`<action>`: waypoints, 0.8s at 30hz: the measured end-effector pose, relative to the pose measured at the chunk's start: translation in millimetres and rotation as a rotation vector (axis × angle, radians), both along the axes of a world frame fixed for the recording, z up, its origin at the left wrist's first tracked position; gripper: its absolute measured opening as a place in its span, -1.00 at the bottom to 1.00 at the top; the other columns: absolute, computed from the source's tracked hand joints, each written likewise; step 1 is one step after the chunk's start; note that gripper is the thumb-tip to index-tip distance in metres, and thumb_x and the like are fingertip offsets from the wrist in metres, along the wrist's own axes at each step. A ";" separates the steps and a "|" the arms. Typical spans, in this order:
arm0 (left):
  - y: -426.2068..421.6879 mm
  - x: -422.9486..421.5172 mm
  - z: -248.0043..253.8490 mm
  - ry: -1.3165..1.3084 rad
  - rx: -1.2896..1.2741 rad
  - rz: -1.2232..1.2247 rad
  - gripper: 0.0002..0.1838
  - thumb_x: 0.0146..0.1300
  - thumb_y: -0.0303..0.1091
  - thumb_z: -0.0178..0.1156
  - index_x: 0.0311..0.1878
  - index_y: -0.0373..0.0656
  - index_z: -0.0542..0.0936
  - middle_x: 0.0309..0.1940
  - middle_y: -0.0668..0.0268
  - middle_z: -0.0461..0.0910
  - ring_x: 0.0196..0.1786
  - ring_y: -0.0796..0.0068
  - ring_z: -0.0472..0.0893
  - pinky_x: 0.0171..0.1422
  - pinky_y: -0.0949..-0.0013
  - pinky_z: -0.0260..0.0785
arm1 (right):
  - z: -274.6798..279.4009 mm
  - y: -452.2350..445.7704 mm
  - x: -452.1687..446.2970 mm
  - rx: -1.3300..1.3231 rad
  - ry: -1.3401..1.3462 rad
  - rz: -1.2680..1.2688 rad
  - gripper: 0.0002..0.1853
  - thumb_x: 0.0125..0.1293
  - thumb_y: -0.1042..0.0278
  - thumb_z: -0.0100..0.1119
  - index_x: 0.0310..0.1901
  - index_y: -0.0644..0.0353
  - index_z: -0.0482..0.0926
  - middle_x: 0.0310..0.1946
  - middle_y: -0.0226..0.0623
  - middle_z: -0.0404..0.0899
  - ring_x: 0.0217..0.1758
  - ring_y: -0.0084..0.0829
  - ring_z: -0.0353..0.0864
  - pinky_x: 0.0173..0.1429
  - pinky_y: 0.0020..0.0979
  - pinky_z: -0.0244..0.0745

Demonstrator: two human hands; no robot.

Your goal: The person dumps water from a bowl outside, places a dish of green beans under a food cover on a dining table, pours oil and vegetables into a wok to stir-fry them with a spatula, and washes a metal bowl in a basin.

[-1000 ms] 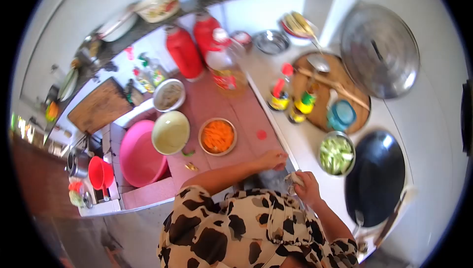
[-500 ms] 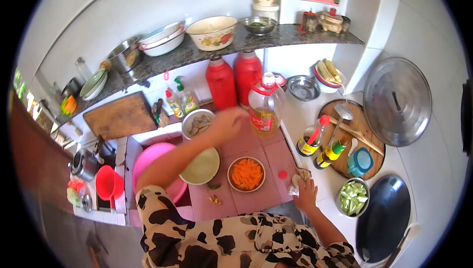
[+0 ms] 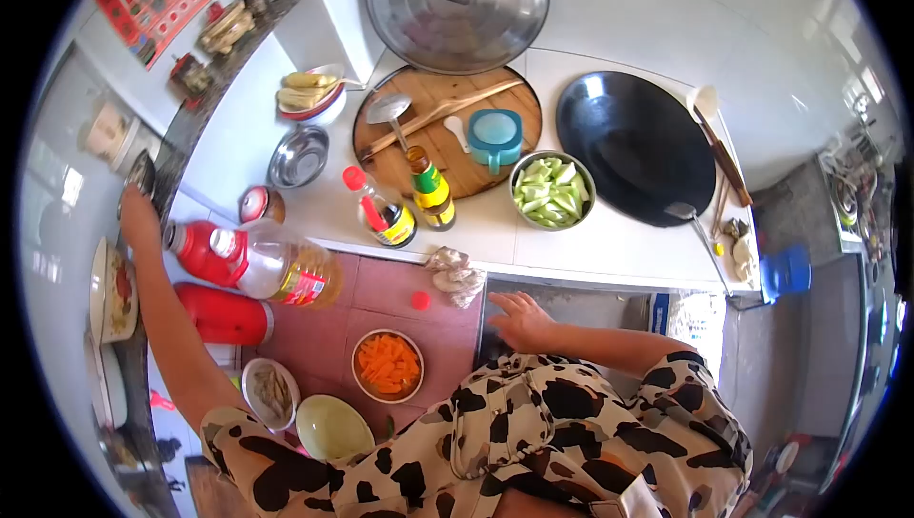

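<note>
My left hand (image 3: 140,221) is stretched up to the stone shelf, its fingers at the rim of a small metal bowl (image 3: 142,173); the fingertips are partly hidden. My right hand (image 3: 522,321) hangs just off the edge of the pink-tiled counter (image 3: 381,294), fingers apart and holding nothing. Near it on the counter lie a crumpled cloth (image 3: 455,278) and a red cap (image 3: 421,301). A bowl of cut carrots (image 3: 388,367) sits between my arms. Below my left arm are an oil bottle (image 3: 286,268), two red thermos flasks (image 3: 227,314), a bowl of greyish food (image 3: 270,394) and a pale green bowl (image 3: 333,428).
Two sauce bottles (image 3: 434,196) stand on the white counter before a round wooden board (image 3: 428,104) with utensils and a teal container (image 3: 495,137). Beside them are a bowl of cut green vegetable (image 3: 552,192) and a black wok (image 3: 633,147). A large lid (image 3: 457,4) leans on the wall.
The view has swung to the right. My left hand has moved from over the pink counter up to the metal bowl on the shelf. My right hand has let go of the cloth.
</note>
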State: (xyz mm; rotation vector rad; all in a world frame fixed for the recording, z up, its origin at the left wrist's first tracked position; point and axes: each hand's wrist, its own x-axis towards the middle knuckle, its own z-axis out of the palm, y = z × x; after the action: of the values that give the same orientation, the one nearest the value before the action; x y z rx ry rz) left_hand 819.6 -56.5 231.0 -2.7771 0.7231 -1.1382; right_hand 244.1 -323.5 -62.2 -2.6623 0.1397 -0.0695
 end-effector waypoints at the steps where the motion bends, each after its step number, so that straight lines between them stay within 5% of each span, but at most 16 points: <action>1: -4.8 -5.2 5.5 0.045 -0.011 0.023 -0.67 0.26 -0.41 -0.03 0.09 -0.25 0.39 -0.04 -0.05 0.48 0.04 -0.04 0.45 0.10 0.13 0.29 | -1.1 -0.4 -2.9 0.009 -0.004 -0.006 -0.61 0.06 0.36 0.16 -0.01 0.10 0.51 0.21 -0.01 0.22 0.29 -0.07 0.21 0.31 0.04 0.09; 5: 4.1 -25.9 1.0 -0.069 -0.050 -0.178 -0.74 0.24 -0.35 -0.02 -0.03 -0.22 0.46 -0.12 0.00 0.51 -0.06 -0.04 0.49 -0.02 0.09 0.32 | -0.6 0.1 5.9 0.071 -0.081 0.035 -0.60 0.03 0.37 0.19 -0.02 0.12 0.51 0.12 -0.04 0.34 0.22 -0.06 0.29 0.28 -0.01 0.15; 8: -9.7 -129.7 10.3 -0.060 -0.126 -0.291 -0.79 0.22 -0.38 -0.01 -0.12 -0.20 0.50 -0.24 0.03 0.53 -0.15 -0.03 0.50 -0.07 0.16 0.34 | 7.6 -1.4 31.6 0.214 -0.267 0.106 -0.61 0.04 0.36 0.20 -0.03 0.17 0.50 0.04 -0.06 0.42 0.12 -0.07 0.40 0.22 -0.13 0.26; 11: -22.1 -233.0 -3.4 0.033 -0.213 -0.422 -0.87 0.17 -0.40 0.10 -0.23 -0.21 0.52 -0.28 0.13 0.53 -0.20 0.12 0.53 -0.09 0.22 0.36 | 43.1 -4.5 55.4 0.588 -0.207 0.126 -0.54 0.14 0.30 0.19 0.09 0.18 0.41 0.09 -0.07 0.40 0.12 -0.15 0.43 0.19 -0.23 0.31; 14: -27.8 -296.5 -43.4 0.070 -0.115 -0.608 -0.87 0.13 -0.43 0.11 -0.24 -0.20 0.50 -0.25 0.15 0.54 -0.20 0.14 0.54 -0.10 0.22 0.40 | 91.3 -6.6 72.7 1.294 -0.075 0.140 -0.46 0.27 0.15 0.11 0.22 0.17 0.26 0.07 -0.06 0.42 0.14 -0.20 0.42 0.18 -0.25 0.34; 17: -48.4 -346.6 -82.8 0.183 -0.119 -0.932 -0.77 0.01 -0.51 0.16 -0.20 -0.16 0.48 -0.22 0.14 0.54 -0.23 0.13 0.56 -0.23 0.23 0.46 | 124.7 -28.1 80.0 1.688 0.021 0.251 -0.14 0.18 -0.25 0.05 0.34 0.13 0.00 0.24 -0.08 0.22 0.21 -0.17 0.33 0.21 -0.12 0.32; 19: -67.8 -366.3 -101.6 0.259 -0.071 -1.075 -0.73 -0.05 -0.52 0.17 -0.20 -0.15 0.50 -0.21 0.19 0.52 -0.28 0.20 0.56 -0.31 0.32 0.45 | 132.1 -36.2 75.9 1.878 -0.026 0.241 -0.07 0.15 -0.31 0.04 0.36 0.12 -0.09 0.21 -0.10 0.26 0.25 -0.18 0.30 0.21 -0.10 0.29; 24: -129.0 -403.2 -121.5 0.334 0.022 -1.295 -0.73 -0.08 -0.49 0.19 -0.21 -0.18 0.52 -0.19 0.22 0.50 -0.29 0.28 0.54 -0.36 0.37 0.44 | 118.4 -73.0 38.0 1.952 -0.043 0.055 -0.23 0.19 -0.18 0.10 0.32 0.04 0.08 0.23 -0.25 0.26 0.27 -0.32 0.30 0.26 -0.16 0.29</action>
State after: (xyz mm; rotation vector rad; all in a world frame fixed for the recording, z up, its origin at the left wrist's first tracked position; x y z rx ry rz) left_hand 416.5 -185.4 109.5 -2.2980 2.7037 -0.6060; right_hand 282.1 -396.5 56.2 -0.7132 0.0462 0.0326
